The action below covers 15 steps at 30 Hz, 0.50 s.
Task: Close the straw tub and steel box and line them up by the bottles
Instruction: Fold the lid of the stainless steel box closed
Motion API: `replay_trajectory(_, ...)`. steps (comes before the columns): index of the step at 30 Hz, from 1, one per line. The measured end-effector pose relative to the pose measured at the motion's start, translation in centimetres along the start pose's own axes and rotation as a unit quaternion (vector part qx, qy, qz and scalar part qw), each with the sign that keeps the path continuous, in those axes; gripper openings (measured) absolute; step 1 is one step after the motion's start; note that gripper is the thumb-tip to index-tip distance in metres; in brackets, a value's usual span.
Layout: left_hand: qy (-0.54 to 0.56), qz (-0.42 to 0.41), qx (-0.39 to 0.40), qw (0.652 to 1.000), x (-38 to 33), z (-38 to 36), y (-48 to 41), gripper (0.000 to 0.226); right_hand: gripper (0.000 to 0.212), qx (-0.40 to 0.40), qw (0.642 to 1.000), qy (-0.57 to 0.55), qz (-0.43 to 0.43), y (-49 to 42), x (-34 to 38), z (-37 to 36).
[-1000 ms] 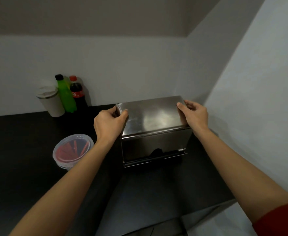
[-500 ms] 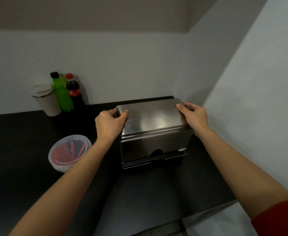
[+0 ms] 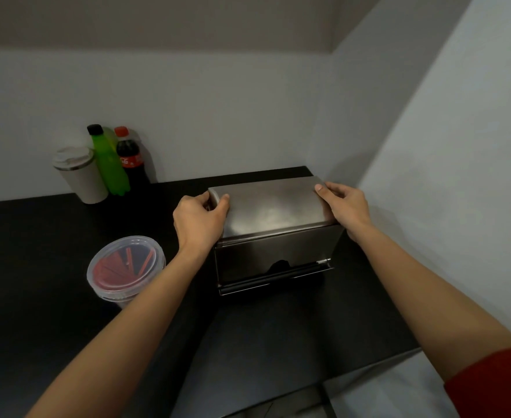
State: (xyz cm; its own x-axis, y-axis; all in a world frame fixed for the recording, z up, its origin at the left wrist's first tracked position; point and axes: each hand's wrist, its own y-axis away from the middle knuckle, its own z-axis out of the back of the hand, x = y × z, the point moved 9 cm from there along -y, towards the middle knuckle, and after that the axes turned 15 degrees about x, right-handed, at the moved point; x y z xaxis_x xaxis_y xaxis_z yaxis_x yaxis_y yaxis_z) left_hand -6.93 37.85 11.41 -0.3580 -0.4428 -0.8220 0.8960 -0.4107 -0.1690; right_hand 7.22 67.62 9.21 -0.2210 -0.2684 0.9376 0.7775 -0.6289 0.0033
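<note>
A steel box (image 3: 273, 227) with its lid down stands on the black counter (image 3: 36, 267), near the right wall. My left hand (image 3: 198, 223) grips its left end, and my right hand (image 3: 346, 208) grips its right end. A clear round straw tub (image 3: 126, 267), lidded and holding red straws, sits to the left of the box beside my left forearm. A green bottle (image 3: 109, 164) and a cola bottle (image 3: 130, 159) stand against the back wall at the far left.
A beige travel cup (image 3: 80, 175) with a lid stands just left of the bottles. The back wall and the right wall meet in a corner close behind the box. The counter's front edge runs below my right forearm.
The steel box has shifted slightly away from me toward the back wall, with both hands still gripping its ends. The tub has stayed where it was.
</note>
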Motion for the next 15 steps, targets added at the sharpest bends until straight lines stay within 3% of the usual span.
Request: replay_trajectory(15, 0.012, 0.017, 0.010, 1.000, 0.76, -0.43, -0.14, 0.041, 0.052, -0.007, 0.997, 0.077, 0.015, 0.52, 0.78, -0.21)
